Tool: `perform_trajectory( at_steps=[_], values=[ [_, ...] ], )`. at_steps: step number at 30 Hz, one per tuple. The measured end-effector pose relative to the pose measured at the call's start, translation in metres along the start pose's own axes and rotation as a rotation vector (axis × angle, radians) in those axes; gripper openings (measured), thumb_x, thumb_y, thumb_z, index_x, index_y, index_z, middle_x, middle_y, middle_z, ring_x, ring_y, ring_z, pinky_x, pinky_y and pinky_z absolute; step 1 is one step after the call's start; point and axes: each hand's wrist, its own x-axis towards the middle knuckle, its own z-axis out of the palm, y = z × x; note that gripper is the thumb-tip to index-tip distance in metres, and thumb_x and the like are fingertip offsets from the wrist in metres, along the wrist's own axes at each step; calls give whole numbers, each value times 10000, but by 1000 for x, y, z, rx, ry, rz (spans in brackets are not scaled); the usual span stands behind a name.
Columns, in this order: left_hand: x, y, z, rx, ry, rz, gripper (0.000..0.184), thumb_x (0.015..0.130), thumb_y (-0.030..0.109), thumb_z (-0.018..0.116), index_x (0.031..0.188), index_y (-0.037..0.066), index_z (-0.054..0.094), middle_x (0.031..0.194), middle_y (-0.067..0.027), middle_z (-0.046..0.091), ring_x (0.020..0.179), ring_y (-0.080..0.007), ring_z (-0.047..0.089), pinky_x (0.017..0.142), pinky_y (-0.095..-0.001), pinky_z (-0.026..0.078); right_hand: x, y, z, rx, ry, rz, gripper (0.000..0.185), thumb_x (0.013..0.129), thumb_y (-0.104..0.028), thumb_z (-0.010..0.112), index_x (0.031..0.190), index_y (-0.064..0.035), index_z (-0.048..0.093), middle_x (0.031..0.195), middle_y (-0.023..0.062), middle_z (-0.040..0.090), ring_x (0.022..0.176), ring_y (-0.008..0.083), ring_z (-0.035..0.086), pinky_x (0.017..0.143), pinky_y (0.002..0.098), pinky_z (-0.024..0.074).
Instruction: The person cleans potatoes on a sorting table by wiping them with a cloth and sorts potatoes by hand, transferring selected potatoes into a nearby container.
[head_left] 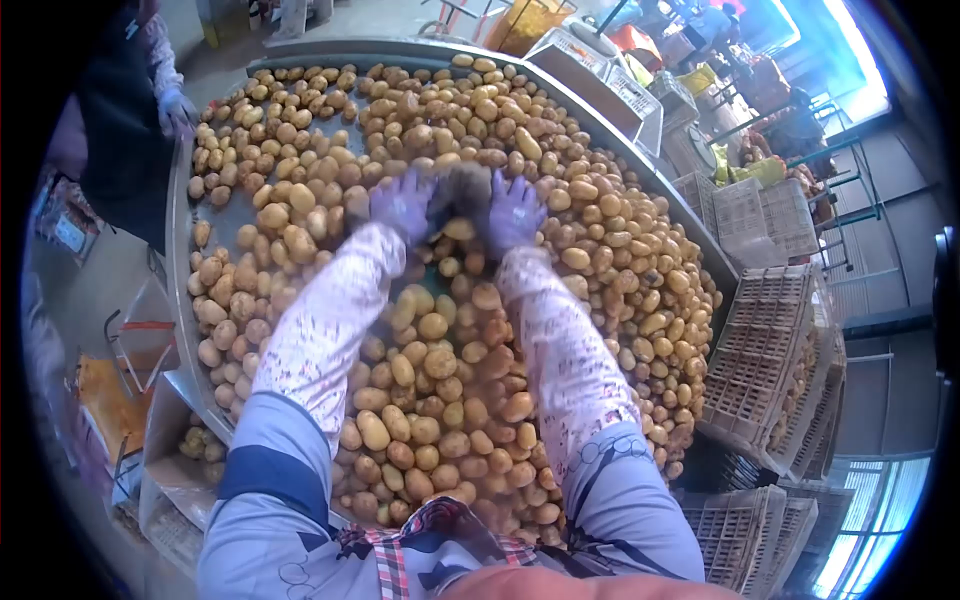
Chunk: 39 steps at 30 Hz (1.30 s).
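Potatoes [425, 430] cover a wide metal sorting table in front of me. Both my arms reach out over the heap. My left hand [403, 206], in a purple glove, bends over a dark, motion-blurred bundle [465, 192] among the potatoes. My right hand [515, 212], gloved alike, grips the other side of this bundle. Its kind is too smeared to name, and the fingertips are partly hidden. Some potatoes lie between my wrists, below the dark thing.
A raised metal rim [180, 270] borders the table. At the left edge stands another person, whose gloved hand [177, 112] rests by the rim. Stacked plastic crates [760, 360] stand close on the right. A cardboard box [180, 450] sits at the lower left.
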Motion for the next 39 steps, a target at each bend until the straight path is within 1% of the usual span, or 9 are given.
perform_trajectory(
  at_steps=[5,9,15,20,25,31,33,35,39],
  values=[
    [-120,-4,22,-27,104,224,628,768,423,648,1356,259,503,1479,-167,335,1335,-388,339,1066,-513,301,-128,-5,-74,45,-156,-114,611,808,-249,601,1396,-200,445,1419,165,385,1281,371,367,1041,578,302],
    [-206,-15,24,-215,143,471,495,736,366,690,1209,229,632,1342,-137,510,1214,-335,479,965,-478,381,-190,44,-65,112,-99,-351,700,669,-192,748,1333,-246,531,1456,201,362,1313,398,365,1069,374,356],
    [-324,-4,-6,-205,131,667,484,691,233,658,1167,152,630,1252,-108,567,1101,-344,534,923,-457,417,-289,49,-165,461,-88,-401,687,634,-84,726,1289,-219,571,1414,238,403,1287,443,384,1056,456,362],
    [-398,3,18,12,-129,708,525,764,350,631,1270,227,566,1438,-151,411,1364,-370,343,1064,-672,174,-347,13,-207,81,-404,-548,532,771,-239,636,1295,-245,542,1416,211,388,1300,459,353,1043,639,248],
    [-326,10,8,-59,-191,535,584,809,411,590,1348,207,499,1462,-228,345,1349,-445,324,1108,-631,136,-287,-9,-137,7,-404,-563,582,790,-299,593,1358,-265,473,1484,186,331,1399,390,254,1097,657,121],
    [-197,-17,34,-100,210,397,717,817,566,580,1397,171,435,1480,-223,319,1379,-433,276,1126,-597,129,-168,-20,-69,-28,-188,-422,513,892,-198,468,1403,-228,431,1456,189,373,1348,407,340,1074,634,215],
    [-155,-18,30,-83,20,141,768,828,583,538,1449,169,357,1522,-205,253,1405,-423,220,1138,-573,118,-126,-34,-46,-10,-2,-424,545,851,-250,548,1385,-213,444,1425,176,398,1324,390,368,1053,614,255],
    [-116,-27,43,-126,154,21,797,836,597,498,1480,172,301,1540,-191,215,1422,-413,169,1149,-546,105,-79,-53,-75,278,-221,-301,664,752,-432,657,1350,-196,489,1396,158,431,1334,384,340,1013,632,267],
    [-75,-37,44,-197,197,-84,679,927,582,346,1468,173,337,1578,-97,168,1441,-324,154,1163,-470,105,-41,-72,-16,111,33,-202,592,760,-311,634,1311,-158,484,1253,145,485,1180,343,461,962,567,344]
  ],
)
